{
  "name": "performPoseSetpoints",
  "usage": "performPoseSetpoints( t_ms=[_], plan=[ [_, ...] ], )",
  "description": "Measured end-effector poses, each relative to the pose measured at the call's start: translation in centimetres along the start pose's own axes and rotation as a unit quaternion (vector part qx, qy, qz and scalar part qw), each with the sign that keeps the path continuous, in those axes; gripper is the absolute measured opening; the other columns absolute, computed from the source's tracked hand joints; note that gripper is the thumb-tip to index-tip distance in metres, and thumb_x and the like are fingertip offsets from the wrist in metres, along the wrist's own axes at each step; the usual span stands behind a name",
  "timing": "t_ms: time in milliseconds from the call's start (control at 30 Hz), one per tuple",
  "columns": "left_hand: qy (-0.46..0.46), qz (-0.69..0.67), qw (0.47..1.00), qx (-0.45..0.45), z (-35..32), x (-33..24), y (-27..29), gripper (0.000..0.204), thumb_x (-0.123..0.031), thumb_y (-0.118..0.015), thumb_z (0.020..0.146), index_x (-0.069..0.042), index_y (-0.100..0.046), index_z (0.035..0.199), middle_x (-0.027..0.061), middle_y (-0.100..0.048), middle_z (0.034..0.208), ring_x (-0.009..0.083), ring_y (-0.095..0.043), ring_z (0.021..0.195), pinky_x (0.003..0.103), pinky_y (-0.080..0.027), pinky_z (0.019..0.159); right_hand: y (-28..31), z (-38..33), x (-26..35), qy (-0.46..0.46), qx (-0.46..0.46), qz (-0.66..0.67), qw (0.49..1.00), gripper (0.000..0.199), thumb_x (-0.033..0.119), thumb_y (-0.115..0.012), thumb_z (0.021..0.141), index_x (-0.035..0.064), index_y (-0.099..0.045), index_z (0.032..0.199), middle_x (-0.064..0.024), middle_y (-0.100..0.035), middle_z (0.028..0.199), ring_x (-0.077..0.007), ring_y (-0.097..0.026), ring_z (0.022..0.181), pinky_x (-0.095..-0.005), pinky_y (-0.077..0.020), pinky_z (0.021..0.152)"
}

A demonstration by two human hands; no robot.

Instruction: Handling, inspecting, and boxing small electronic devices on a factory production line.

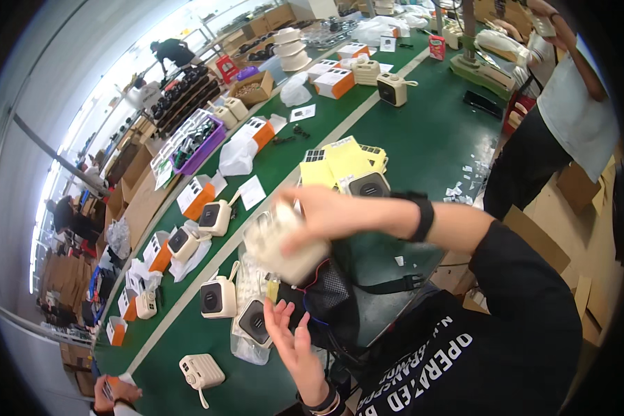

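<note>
1. The long green table (423, 139) is our landmark — it runs from near us off to the far end, w/ a pale stripe down its length.
2. A co-worker (568, 118) stands at the table's right edge, far end.
3. Our right hand (319, 211) hangs over the table's near end, closed around a cream speaker-like unit in a clear bag (281, 243); the unit is blurred, so we can't tell if it's fully inside the bag.
4. Our left hand (291, 340) is just below it, palm up, fingers spread wide, holding nothing.
5. Beside the left hand, on the table's near end: a bagged unit (253, 326) and bare cream units (218, 298) — so, we judge, some done, more left.
6. Orange-and-white boxes (197, 197) line the table's left side, several open.
7. Yellow leaflets (343, 161) sit mid-table.
</note>
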State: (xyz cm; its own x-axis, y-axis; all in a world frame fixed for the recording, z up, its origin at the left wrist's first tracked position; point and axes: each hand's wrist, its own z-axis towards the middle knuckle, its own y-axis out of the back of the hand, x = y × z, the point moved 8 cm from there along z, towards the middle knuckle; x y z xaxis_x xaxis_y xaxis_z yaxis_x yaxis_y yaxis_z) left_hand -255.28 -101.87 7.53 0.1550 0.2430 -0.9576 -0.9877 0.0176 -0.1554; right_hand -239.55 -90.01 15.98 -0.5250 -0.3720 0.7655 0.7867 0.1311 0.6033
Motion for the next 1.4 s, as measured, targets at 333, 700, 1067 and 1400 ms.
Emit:
performPoseSetpoints(
  t_ms=[333, 700, 1067, 1400],
  plan=[
    [0.049, -0.067, 0.995, -0.054, -4.2, -0.9, 6.6, 0.050, -0.022, -0.042, 0.093, 0.003, -0.025, 0.133, 0.0167, -0.041, 0.124, 0.0268, -0.047, 0.110, 0.035, -0.040, 0.091, 3.4, 17.7, -18.0, -0.264, -0.286, -0.217, 0.895, 0.069, 0.028, -0.078, 0.060, -0.0038, -0.042, 0.110, -0.0212, -0.046, 0.111, -0.0345, -0.055, 0.099, -0.0373, -0.0491, 0.081],
    [0.050, -0.169, 0.973, -0.147, -6.6, 2.4, 11.7, 0.057, -0.029, -0.049, 0.088, 0.004, -0.030, 0.130, 0.0176, -0.042, 0.124, 0.0301, -0.049, 0.106, 0.041, -0.039, 0.091, -13.5, 24.2, -10.0, -0.024, 0.014, -0.345, 0.938, 0.096, 0.066, -0.065, 0.058, -0.0113, -0.044, 0.110, -0.0262, -0.051, 0.106, -0.0355, -0.057, 0.094, -0.0375, -0.0474, 0.081],
    [0.073, -0.166, 0.967, -0.181, -8.5, 3.6, 13.2, 0.044, -0.019, -0.046, 0.091, 0.003, -0.035, 0.127, 0.0165, -0.045, 0.123, 0.0286, -0.050, 0.105, 0.041, -0.041, 0.090, -12.1, 25.5, -16.7, -0.208, -0.015, -0.386, 0.899, 0.078, 0.045, -0.074, 0.048, -0.0054, -0.058, 0.105, -0.0248, -0.054, 0.105, -0.0363, -0.047, 0.104, -0.0443, -0.0443, 0.084],
    [0.070, -0.134, 0.966, -0.209, -8.1, 2.3, 13.3, 0.043, -0.022, -0.047, 0.092, 0.000, -0.036, 0.127, 0.0144, -0.046, 0.118, 0.0274, -0.052, 0.101, 0.039, -0.041, 0.088, -6.2, 16.3, -5.3, -0.010, 0.034, -0.084, 0.996, 0.072, 0.042, -0.076, 0.047, -0.0071, -0.059, 0.096, -0.0192, -0.060, 0.091, -0.0263, -0.059, 0.081, -0.0301, -0.0476, 0.069]
  ],
)
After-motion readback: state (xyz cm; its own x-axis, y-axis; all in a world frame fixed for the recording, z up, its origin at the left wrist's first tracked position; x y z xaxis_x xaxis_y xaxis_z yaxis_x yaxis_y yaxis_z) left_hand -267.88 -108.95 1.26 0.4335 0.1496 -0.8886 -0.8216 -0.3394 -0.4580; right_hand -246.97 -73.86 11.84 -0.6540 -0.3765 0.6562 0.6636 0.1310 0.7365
